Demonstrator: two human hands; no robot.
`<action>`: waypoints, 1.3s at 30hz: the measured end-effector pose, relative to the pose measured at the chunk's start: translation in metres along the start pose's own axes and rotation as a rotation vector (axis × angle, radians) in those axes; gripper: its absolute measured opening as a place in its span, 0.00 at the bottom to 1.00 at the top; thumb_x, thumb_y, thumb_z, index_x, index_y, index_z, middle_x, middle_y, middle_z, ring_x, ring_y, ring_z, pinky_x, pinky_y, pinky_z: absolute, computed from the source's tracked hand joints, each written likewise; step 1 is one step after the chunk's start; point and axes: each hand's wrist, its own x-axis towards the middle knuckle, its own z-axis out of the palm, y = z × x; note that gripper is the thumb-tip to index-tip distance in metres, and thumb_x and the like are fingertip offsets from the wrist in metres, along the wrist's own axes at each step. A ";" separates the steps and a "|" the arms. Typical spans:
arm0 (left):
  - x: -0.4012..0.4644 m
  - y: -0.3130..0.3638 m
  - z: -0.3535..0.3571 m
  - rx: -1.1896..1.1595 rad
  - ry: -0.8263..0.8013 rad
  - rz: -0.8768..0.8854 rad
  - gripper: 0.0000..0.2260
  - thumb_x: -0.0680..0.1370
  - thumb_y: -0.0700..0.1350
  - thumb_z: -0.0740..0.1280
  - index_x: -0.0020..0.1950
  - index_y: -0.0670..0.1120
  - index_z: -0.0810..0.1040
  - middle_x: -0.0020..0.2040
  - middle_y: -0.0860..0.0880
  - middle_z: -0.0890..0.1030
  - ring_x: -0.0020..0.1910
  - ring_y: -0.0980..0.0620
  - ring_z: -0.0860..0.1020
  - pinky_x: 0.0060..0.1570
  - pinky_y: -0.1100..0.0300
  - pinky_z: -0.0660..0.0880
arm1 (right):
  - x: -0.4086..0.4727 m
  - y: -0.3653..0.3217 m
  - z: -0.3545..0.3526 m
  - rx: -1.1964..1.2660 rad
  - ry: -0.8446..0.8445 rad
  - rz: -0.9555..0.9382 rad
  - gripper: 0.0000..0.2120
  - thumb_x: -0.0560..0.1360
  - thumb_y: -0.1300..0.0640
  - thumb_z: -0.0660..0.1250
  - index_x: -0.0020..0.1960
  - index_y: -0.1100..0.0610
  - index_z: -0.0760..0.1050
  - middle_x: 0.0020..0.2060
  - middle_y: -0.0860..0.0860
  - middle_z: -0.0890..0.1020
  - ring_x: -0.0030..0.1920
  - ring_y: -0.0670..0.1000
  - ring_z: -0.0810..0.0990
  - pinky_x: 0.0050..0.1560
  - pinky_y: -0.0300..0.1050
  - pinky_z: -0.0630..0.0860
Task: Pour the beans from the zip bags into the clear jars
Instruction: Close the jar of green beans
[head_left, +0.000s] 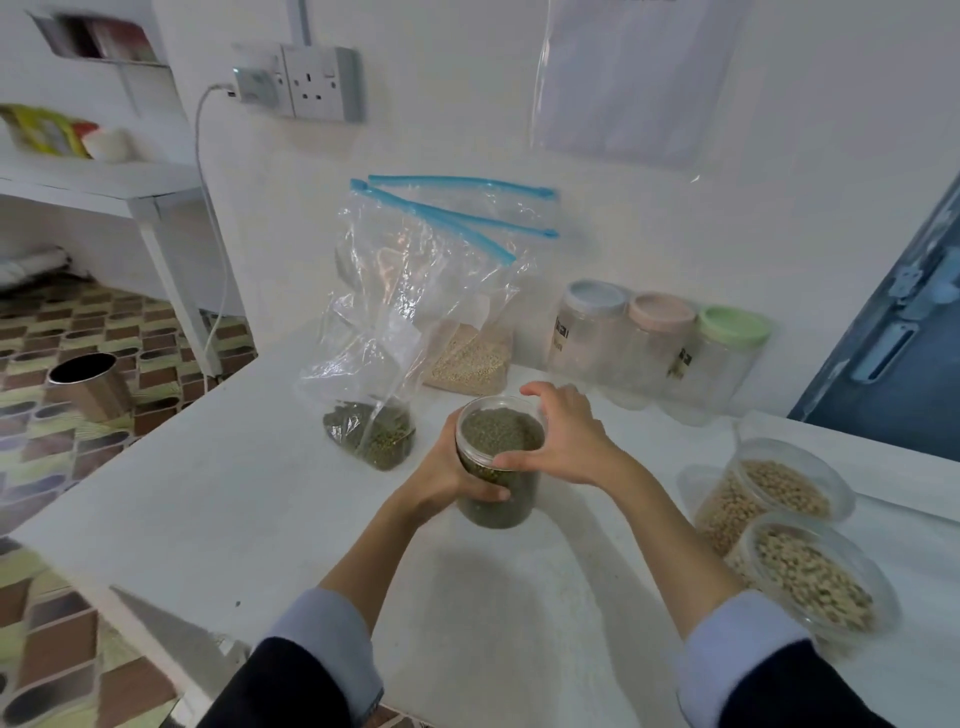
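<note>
A clear jar full of green beans stands at the middle of the white table. My left hand grips its lower side. My right hand curls over its rim from the right, thumb on the near edge. Behind and to the left slumps a zip bag with a few green beans in its bottom. Two more blue-zipped bags lean on the wall; one holds pale grain. Two clear jars full of tan beans stand at the right.
Three lidded clear jars, with a blue lid, a pink lid and a green lid, stand against the wall. A wall socket with a charger cable hangs at the left. A metal bin stands on the patterned floor.
</note>
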 end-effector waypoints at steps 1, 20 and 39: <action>0.002 0.000 0.000 0.000 -0.002 -0.001 0.48 0.53 0.36 0.78 0.67 0.52 0.61 0.61 0.51 0.73 0.58 0.61 0.75 0.51 0.71 0.73 | 0.004 -0.003 -0.003 -0.022 -0.068 -0.051 0.47 0.63 0.40 0.77 0.74 0.47 0.56 0.70 0.52 0.60 0.71 0.53 0.60 0.70 0.55 0.61; 0.018 -0.018 0.071 0.004 -0.038 0.075 0.47 0.57 0.42 0.82 0.69 0.55 0.61 0.66 0.52 0.71 0.66 0.52 0.72 0.63 0.49 0.74 | -0.006 -0.001 0.007 -0.294 0.143 0.202 0.24 0.71 0.38 0.64 0.60 0.51 0.67 0.59 0.52 0.69 0.59 0.54 0.66 0.58 0.50 0.66; 0.031 0.025 0.140 0.024 -0.486 -0.052 0.36 0.63 0.32 0.66 0.68 0.51 0.60 0.61 0.53 0.71 0.58 0.61 0.74 0.47 0.69 0.73 | -0.033 0.077 -0.045 -0.339 0.406 0.423 0.12 0.79 0.50 0.58 0.49 0.57 0.75 0.46 0.51 0.78 0.52 0.54 0.74 0.55 0.51 0.66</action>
